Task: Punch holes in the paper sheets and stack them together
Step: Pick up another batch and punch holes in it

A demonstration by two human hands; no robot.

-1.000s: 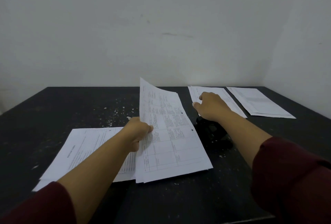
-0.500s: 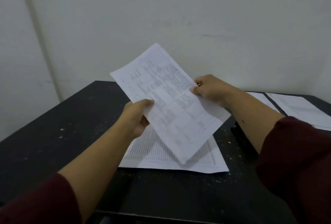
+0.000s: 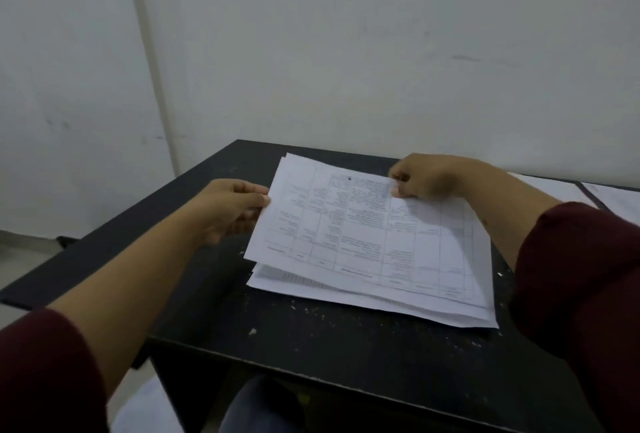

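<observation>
Both hands grip the same printed sheet [image 3: 367, 225]: the left hand [image 3: 228, 209] pinches its edge at about 9 o'clock, thumb on top and fingers curled beneath, while the right hand [image 3: 420, 176] pinches the far corner at about 1 o'clock. Half a second ago this sheet was raised well off the surface and tilted on a diagonal between the hands; a second ago only the left hand held it, standing on its edge, while the right hand reached away to the far papers. Now it has come down nearly flat and squared over the stack of sheets [image 3: 346, 290] lying on the black surface [image 3: 311, 339], its near edge seeming to rest on the pile and its left edge lifted a little. A small dark dot near the top of the sheet, toward 12 o'clock, looks like a punched hole, so my judgement is that this page is already punched and is being laid on the finished pile. More sheets [image 3: 554, 190] lie on the surface toward 2 o'clock behind the right forearm, well apart from the stack, and probably wait their turn. Specks of paper litter the surface around 6 o'clock. The punch itself is not in sight now.
</observation>
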